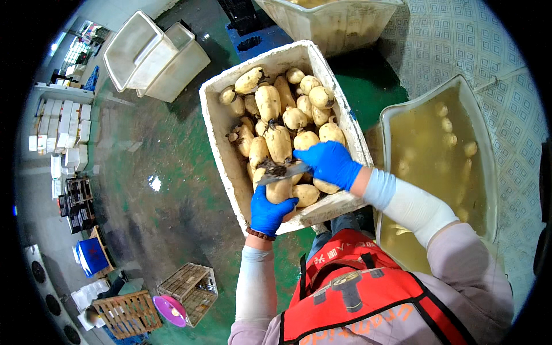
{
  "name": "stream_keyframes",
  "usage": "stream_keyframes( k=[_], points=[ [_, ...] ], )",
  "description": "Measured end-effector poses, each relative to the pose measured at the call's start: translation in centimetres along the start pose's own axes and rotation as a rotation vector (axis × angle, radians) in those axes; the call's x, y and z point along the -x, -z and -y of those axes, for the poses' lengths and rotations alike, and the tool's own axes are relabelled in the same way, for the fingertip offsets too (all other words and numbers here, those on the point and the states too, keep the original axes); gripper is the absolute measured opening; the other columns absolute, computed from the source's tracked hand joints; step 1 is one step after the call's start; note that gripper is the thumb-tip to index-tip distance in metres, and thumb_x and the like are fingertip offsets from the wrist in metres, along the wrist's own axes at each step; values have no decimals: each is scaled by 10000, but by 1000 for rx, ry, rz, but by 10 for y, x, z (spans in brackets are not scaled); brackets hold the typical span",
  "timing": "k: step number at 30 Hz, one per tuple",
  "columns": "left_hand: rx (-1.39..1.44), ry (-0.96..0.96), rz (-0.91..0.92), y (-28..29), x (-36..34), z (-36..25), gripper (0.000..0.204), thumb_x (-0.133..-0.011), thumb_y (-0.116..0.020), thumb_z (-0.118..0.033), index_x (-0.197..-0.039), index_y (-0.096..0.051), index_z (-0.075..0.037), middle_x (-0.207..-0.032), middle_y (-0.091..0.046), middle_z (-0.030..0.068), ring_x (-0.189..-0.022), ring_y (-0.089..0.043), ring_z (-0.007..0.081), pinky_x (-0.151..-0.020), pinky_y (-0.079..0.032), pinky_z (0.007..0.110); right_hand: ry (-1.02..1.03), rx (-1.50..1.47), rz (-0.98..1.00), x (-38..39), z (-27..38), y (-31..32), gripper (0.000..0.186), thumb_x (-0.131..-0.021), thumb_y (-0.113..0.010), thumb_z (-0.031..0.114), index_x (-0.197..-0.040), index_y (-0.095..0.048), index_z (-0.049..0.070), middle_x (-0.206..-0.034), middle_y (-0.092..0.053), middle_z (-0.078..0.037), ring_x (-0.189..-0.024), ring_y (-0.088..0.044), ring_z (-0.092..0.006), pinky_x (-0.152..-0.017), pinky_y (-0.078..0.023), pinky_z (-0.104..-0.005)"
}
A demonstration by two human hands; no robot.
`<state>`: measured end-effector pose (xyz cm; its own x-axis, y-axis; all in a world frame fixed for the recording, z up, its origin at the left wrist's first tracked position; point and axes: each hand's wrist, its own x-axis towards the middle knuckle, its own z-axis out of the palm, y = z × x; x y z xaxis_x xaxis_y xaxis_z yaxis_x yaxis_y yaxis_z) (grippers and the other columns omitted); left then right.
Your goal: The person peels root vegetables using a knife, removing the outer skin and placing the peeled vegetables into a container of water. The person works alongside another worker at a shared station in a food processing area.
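My left hand (268, 214), in a blue glove, is closed around a pale lotus root (280, 190) at the near side of a white foam box. In my right hand (332, 164), also gloved in blue, is a knife (294, 170). Its blade lies across the dark, muddy end of the held root; the handle is mostly hidden by my fingers. The foam box (323, 214) in front of me is filled with lotus roots (278, 144), several with dark joints and brown spots.
At the right stands a tub (489, 192) of murky water with roots floating in it. Another large tub (339, 26) is beyond the box. White bins (178, 66) stand at far left on the wet green floor (167, 149). A wire crate (192, 290) and wooden pallet (127, 315) lie lower left.
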<state>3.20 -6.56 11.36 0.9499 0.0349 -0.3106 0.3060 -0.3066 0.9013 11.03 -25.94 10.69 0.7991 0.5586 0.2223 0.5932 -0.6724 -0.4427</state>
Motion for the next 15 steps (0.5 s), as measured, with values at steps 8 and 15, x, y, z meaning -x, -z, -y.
stream_keyframes(
  k=[8,15],
  points=[
    [-44,1,-38,-6,0,-2,725,-554,-790,-253,-1156,-473,-4,-1067,-566,155,-976,-550,252,-830,-448,355,-76,-7,44,0,-19,-29,210,-726,-548,157,-918,-634,158,-731,-629,-109,-661,-618,-279,-556,-494,-386],
    [-232,-307,-163,25,-4,-15,771,-544,-798,-83,-1221,-435,-15,-1131,-537,126,-1039,-519,224,-904,-434,348,-570,-173,56,30,-93,3,318,-805,-575,333,-954,-638,60,-838,-632,-184,-729,-624,-300,-620,-493,-375]
  ],
)
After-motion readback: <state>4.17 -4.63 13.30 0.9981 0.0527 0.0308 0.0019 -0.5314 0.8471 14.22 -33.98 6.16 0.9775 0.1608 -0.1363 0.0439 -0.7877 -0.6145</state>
